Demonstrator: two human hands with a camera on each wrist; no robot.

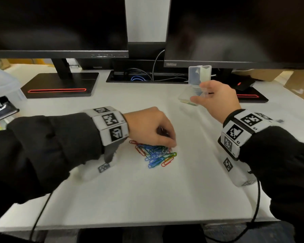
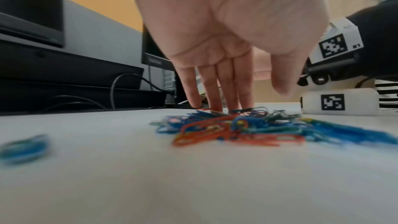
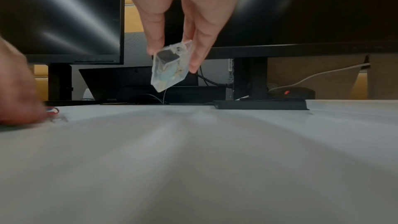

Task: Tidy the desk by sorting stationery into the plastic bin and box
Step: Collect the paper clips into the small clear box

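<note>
Fingers on paper clips, clear box held ready.

Left hand [image 1: 147,128] fingers [image 2: 226,89] reach down close together, tips touching far edge of coloured paper clips [image 1: 154,153] heaped mid-desk; thumb apart, nothing pinched yet as far as the left wrist view shows. Right hand [image 1: 216,99] fingers [image 3: 200,52] pinch small clear plastic box [image 1: 194,88], lid flipped up, held tilted above the desk [image 1: 130,190], well apart from the pile. Clips look light, stiff, slick and tangled: likely best raked into a bunch and pinched at the heap's middle, strays may slide. Box thin, light, hinge probably fragile; grip side walls. Large plastic bin [image 1: 2,83] at far left edge.
</note>
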